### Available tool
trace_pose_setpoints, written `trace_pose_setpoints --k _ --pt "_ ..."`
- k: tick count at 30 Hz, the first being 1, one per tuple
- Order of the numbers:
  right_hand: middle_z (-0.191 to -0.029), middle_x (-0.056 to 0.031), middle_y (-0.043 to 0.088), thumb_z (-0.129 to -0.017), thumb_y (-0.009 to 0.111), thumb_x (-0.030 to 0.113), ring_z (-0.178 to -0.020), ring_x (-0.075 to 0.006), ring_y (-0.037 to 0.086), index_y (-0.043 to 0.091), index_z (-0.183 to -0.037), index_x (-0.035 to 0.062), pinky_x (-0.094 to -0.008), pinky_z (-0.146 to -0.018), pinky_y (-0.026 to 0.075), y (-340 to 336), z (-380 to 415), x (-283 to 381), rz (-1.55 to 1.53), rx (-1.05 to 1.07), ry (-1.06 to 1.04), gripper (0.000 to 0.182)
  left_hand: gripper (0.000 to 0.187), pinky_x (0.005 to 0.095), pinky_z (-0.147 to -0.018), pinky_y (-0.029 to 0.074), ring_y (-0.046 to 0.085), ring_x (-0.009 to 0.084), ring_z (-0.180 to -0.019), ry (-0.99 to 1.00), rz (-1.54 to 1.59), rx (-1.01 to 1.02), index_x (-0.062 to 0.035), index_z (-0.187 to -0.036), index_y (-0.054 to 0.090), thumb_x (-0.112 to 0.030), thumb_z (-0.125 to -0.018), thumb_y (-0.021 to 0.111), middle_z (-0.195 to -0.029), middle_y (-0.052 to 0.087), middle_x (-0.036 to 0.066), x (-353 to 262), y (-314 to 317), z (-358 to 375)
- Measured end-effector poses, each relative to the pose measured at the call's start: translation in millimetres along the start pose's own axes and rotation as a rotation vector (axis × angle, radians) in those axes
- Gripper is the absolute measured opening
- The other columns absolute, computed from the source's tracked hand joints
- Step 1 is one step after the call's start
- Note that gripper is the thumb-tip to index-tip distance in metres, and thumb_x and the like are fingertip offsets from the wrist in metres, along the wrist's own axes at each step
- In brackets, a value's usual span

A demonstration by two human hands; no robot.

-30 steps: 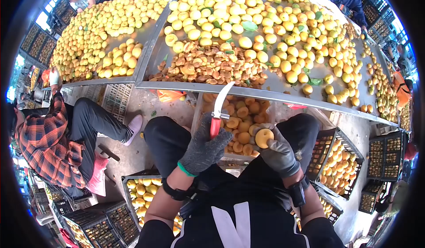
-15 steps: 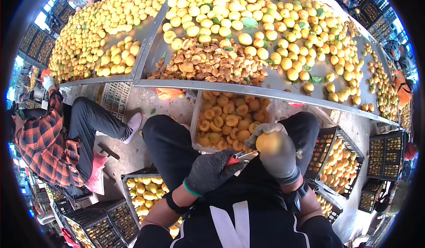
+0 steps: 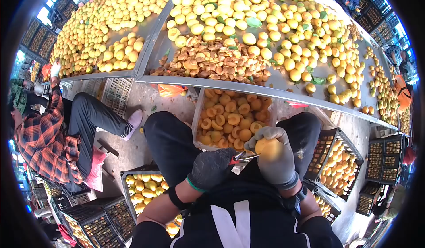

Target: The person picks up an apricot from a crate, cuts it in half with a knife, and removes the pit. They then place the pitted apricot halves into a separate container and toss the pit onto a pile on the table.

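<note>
Sitting in the person's gloved right hand (image 3: 278, 166), a round yellow-orange fruit (image 3: 264, 144) is held above the lap, that hand's fingers curled firmly about it (a patch of blur hides its lower side). Take the fruit as the clock's centre, with twelve pointing away from the body. At about 8 o'clock is the gloved left hand (image 3: 211, 170), its fingers wrapped around the grip of a red-handled knife (image 3: 234, 160). The knife's long axis runs nearly level, from between 8 and 9 to between 2 and 3, so the blade points in at the fruit's lower left. Tip and skin are close together; whether they touch, I cannot tell. Farther out, between 10 and 11, a crate (image 3: 197, 115) of fruit halves stands low by the near edge of a metal desk (image 3: 177, 80). On the desk, a heap of flat brownish pieces (image 3: 217, 62) lies at 11, with whole fruits (image 3: 248, 9) spread behind it. Around 9, well apart, sits a co-worker in a checked shirt (image 3: 44, 137).
</note>
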State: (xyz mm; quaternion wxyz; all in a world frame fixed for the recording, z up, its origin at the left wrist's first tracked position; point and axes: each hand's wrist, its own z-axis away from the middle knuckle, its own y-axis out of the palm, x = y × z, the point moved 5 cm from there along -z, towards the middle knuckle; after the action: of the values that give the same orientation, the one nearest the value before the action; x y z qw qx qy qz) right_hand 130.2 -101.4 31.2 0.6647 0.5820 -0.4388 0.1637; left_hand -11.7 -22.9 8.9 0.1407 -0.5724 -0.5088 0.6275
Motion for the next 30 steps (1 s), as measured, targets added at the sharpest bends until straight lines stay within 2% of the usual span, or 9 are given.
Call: trace_pose_setpoints --k 7,12,14,16,19,21,23,26,30 --pt "-0.115 -0.0084 0.049 -0.069 0.074 -0.008 -0.107 -0.0234 0.056 0.047 -0.115 0.0078 -0.0392 -0.091 0.050 5.4 -3.3 -3.4 -0.018 0.033 0.004 0.056 0.024 0.0413 -0.058 0.049 0.063 0.0337 -0.069 -0.040 0.027 -0.043 -0.0073 -0.097 0.063 -0.016 -0.076 0.067 -0.075 0.063 0.014 6.3 3.5 -2.3" --pt "-0.120 -0.0109 0.053 -0.074 0.073 -0.003 -0.112 -0.0225 0.055 0.040 -0.124 0.0043 -0.0352 -0.096 0.047 -12.1 -16.2 5.2 0.578 0.139 0.128 0.060 0.038 0.0424 -0.062 0.050 0.064 0.0332 -0.072 -0.167 0.016 0.125 -0.0037 -0.112 0.057 -0.027 -0.083 0.064 -0.081 0.064 0.017 15.7 3.9 -6.5" --pt "-0.120 -0.0115 0.054 -0.075 0.073 -0.002 -0.111 -0.0228 0.056 0.039 -0.124 0.0045 -0.0353 -0.096 0.046 -9.6 -15.4 5.6 0.729 0.175 0.155 0.061 0.034 0.0433 -0.060 0.050 0.063 0.0357 -0.071 -0.147 0.115 0.064 -0.0047 -0.107 0.056 -0.027 -0.083 0.065 -0.078 0.063 0.018 5.4 -9.3 -13.8" --pt "-0.114 -0.0120 0.057 -0.076 0.077 0.031 -0.106 -0.0227 0.058 0.040 -0.123 0.0019 -0.0377 -0.094 0.048 -5.3 -15.1 4.0 0.481 0.097 0.130 0.067 0.031 0.0442 -0.059 0.049 0.062 0.0382 -0.070 -0.125 0.209 -0.001 -0.0057 -0.103 0.056 -0.028 -0.084 0.066 -0.075 0.062 0.020 0.3 -10.6 -16.7" --pt "-0.114 -0.0121 0.057 -0.077 0.074 0.038 -0.104 -0.0228 0.059 0.041 -0.123 0.0021 -0.0374 -0.093 0.047 3.9 -13.2 -6.5 0.207 0.000 0.054 0.067 0.036 0.0450 -0.060 0.049 0.062 0.0398 -0.072 -0.224 0.181 0.047 -0.0035 -0.107 0.053 -0.029 -0.084 0.065 -0.077 0.063 0.020 2.7 12.4 -11.1" --pt "-0.114 -0.0120 0.057 -0.079 0.073 0.038 -0.103 -0.0230 0.059 0.041 -0.125 0.0020 -0.0374 -0.093 0.046 12.1 -13.6 -13.5 0.140 -0.029 0.021 0.067 0.043 0.0450 -0.062 0.050 0.063 0.0376 -0.071 -0.211 0.218 0.019 0.0009 -0.118 0.051 -0.025 -0.085 0.062 -0.080 0.063 0.022 -4.1 18.8 -9.0" --pt "-0.113 -0.0119 0.057 -0.080 0.072 0.037 -0.102 -0.0233 0.059 0.040 -0.127 0.0019 -0.0374 -0.093 0.046 8.1 -15.8 -15.8 0.071 -0.058 -0.016 0.067 0.044 0.0455 -0.061 0.049 0.063 0.0379 -0.071 -0.236 0.195 0.017 0.0015 -0.118 0.050 -0.025 -0.085 0.062 -0.080 0.063 0.023 -3.8 18.2 -11.8" --pt "-0.115 -0.0070 0.056 -0.086 0.069 0.020 -0.097 -0.0135 0.055 0.037 -0.132 0.0049 -0.0273 -0.087 0.046 -5.0 -23.1 -15.0 0.258 0.002 0.075 0.058 0.044 0.0464 -0.062 0.049 0.063 0.0383 -0.073 -0.269 0.169 0.060 0.0038 -0.118 0.049 -0.024 -0.086 0.060 -0.081 0.062 0.024 7.8 13.6 -18.3" --pt "-0.117 -0.0077 0.057 -0.089 0.064 0.015 -0.101 -0.0143 0.056 0.039 -0.132 0.0049 -0.0271 -0.087 0.047 -17.5 -26.0 -11.3 0.396 0.022 0.140 0.051 0.044 0.0464 -0.063 0.049 0.061 0.0427 -0.076 -0.252 0.219 0.041 0.0060 -0.111 0.048 -0.026 -0.086 0.064 -0.081 0.061 0.026 10.9 23.3 -17.4"
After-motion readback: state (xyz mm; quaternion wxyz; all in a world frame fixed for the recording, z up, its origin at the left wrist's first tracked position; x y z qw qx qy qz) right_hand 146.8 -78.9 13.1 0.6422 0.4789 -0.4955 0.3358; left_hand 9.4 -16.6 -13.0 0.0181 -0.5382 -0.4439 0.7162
